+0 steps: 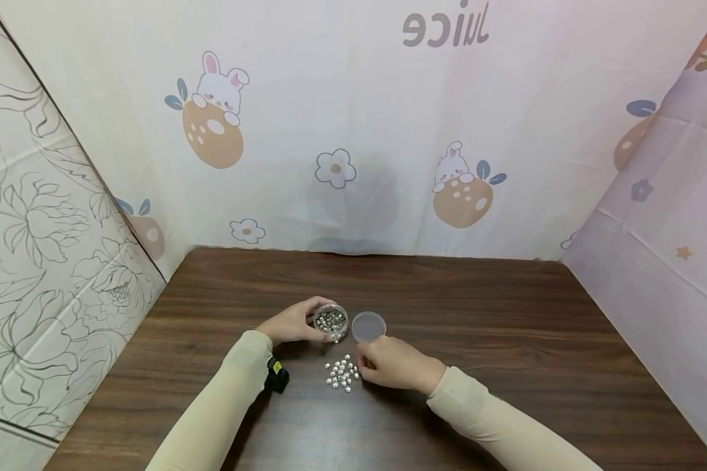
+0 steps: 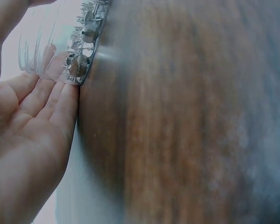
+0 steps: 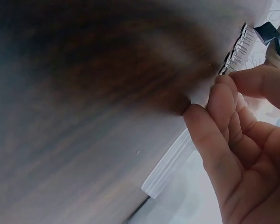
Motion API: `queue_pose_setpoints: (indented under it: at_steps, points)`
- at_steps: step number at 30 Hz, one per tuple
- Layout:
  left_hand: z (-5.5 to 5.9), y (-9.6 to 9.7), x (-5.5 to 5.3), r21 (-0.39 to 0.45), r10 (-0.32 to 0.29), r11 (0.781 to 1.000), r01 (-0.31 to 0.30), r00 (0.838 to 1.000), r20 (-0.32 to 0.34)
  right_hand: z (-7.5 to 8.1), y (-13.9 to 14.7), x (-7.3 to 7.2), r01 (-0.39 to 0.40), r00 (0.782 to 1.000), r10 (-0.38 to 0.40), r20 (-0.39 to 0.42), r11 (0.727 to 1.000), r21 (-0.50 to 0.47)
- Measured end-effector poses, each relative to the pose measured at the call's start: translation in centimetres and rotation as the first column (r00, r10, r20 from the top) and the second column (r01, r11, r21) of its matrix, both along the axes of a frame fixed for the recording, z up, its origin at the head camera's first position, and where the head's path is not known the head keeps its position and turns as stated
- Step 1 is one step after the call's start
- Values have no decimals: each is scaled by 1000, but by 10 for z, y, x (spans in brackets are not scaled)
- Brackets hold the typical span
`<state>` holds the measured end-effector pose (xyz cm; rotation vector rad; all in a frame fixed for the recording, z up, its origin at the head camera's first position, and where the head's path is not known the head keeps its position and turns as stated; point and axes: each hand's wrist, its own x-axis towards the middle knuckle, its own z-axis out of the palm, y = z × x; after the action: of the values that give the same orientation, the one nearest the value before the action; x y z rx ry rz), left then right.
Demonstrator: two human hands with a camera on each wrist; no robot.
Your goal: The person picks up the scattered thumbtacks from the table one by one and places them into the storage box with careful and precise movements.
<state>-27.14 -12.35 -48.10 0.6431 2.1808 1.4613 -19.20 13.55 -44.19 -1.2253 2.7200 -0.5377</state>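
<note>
My left hand (image 1: 296, 322) grips a clear round container (image 1: 345, 329) with many silver thumbtacks (image 1: 331, 320) inside. In the left wrist view its fingers (image 2: 51, 100) lie under and around the container's side. On the table in front of it, several loose thumbtacks (image 1: 338, 371) lie in a small pile. My right hand (image 1: 397, 363) is at the pile's right edge. There its thumb and forefinger (image 3: 221, 88) come together, pinching at a thumbtack that the fingertips mostly hide. Just beyond the right hand, the round clear lid (image 1: 369, 325) lies flat on the table.
The brown wooden table (image 1: 507, 314) extends around both hands. A black strap mount with a yellow mark (image 1: 277, 375) sits at my left wrist. Patterned curtains (image 1: 377, 131) stand behind the table and on both sides.
</note>
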Motion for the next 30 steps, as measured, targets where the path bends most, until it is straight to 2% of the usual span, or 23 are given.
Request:
queue_pose_setpoints:
  at_steps: [9,19,30]
  points:
    - [1,1,2,11,-5,1000,5,1000,-1,-3,0,-1,34,999,-33,18,999,-11]
    - [1,1,1,9,-7,1000,8,1000,-11,2,0,-2,50,996,-50,70,999,5]
    - [0,1,0,25,-12,1000,12,1000,-4,3,4,-8,24,988,-18,155,999,-37]
